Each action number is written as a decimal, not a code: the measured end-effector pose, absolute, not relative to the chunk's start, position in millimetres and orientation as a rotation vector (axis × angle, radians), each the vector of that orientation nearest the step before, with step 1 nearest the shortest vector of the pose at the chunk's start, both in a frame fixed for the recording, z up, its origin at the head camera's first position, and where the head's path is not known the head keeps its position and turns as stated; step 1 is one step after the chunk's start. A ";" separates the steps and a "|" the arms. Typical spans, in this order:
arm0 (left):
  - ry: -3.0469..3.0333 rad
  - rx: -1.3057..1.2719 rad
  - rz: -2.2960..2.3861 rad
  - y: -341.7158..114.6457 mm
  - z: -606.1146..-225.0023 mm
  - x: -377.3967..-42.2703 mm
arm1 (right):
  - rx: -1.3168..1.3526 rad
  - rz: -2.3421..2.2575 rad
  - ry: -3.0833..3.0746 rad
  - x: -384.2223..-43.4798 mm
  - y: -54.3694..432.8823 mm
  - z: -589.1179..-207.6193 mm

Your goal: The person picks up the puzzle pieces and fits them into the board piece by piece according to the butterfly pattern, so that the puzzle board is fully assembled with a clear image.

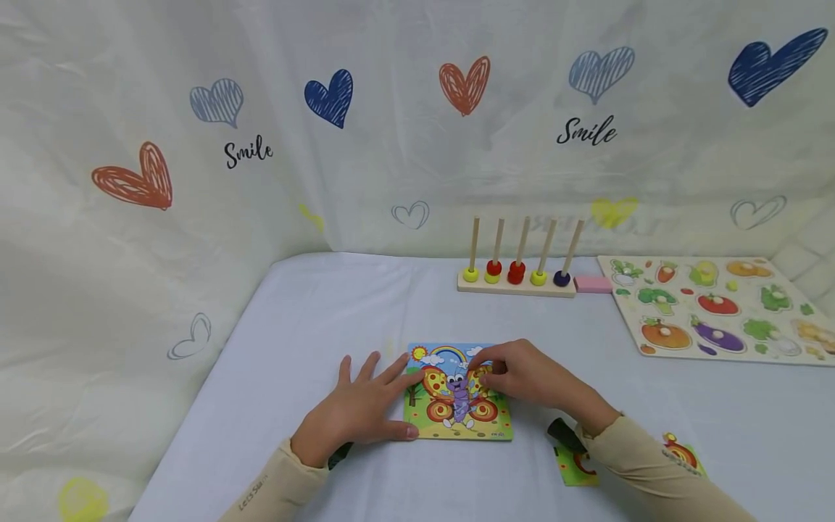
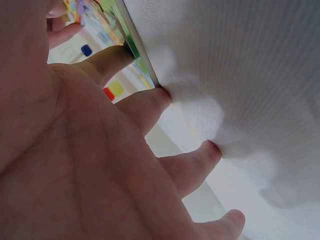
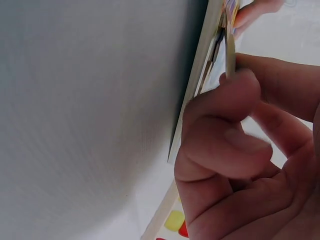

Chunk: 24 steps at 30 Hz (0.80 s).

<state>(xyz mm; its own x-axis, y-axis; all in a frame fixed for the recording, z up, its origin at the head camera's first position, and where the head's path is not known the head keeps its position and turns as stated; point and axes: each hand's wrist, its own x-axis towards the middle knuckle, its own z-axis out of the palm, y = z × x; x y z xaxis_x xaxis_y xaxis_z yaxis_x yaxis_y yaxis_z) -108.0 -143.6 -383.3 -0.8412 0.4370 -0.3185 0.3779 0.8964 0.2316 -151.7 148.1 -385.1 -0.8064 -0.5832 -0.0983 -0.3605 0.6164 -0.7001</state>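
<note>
A butterfly picture puzzle (image 1: pixel 464 432) lies flat on the white-covered table, in the middle of the head view. My left hand (image 1: pixel 359 407) has its fingers spread, with the index fingertip and thumb at the puzzle's left edge. Over the upper right of the picture, my right hand (image 1: pixel 531 373) pinches a thin puzzle piece (image 3: pixel 230 54), seen edge-on in the right wrist view and tilted up from the board. The fingers hide most of that piece in the head view.
More puzzle pieces (image 1: pixel 574 470) lie partly under my right forearm. At the back stands a peg abacus (image 1: pixel 515 288) with coloured beads, beside a pink block (image 1: pixel 593 284). A vegetable knob board (image 1: pixel 691 304) lies at the right.
</note>
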 end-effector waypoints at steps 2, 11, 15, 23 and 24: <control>2.695 0.599 0.230 -143.5 -383.2 -108.0 | -0.743 -0.978 2.533 -151.7 147.2 -385.2; 2.688 0.594 0.223 -143.5 -381.9 -107.6 | -0.698 -0.935 2.543 -150.9 143.7 -385.4; 2.687 0.588 0.226 -143.4 -381.6 -107.6 | -0.704 -0.889 2.558 -151.8 141.6 -386.1; 2.681 0.595 0.223 -143.7 -382.9 -108.6 | -0.670 -0.853 2.560 -150.6 137.8 -387.0; 2.682 0.597 0.221 -143.9 -383.0 -108.6 | -0.667 -0.855 2.563 -150.3 137.6 -386.7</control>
<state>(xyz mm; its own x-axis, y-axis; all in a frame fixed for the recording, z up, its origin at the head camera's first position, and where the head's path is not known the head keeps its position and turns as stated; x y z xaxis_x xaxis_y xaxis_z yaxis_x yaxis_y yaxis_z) -108.6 -143.9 -383.0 -0.8365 0.4363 -0.3317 0.3761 0.8972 0.2316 -150.3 137.6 -386.7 -0.8252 -0.5352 -0.1806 -0.3195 0.7060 -0.6321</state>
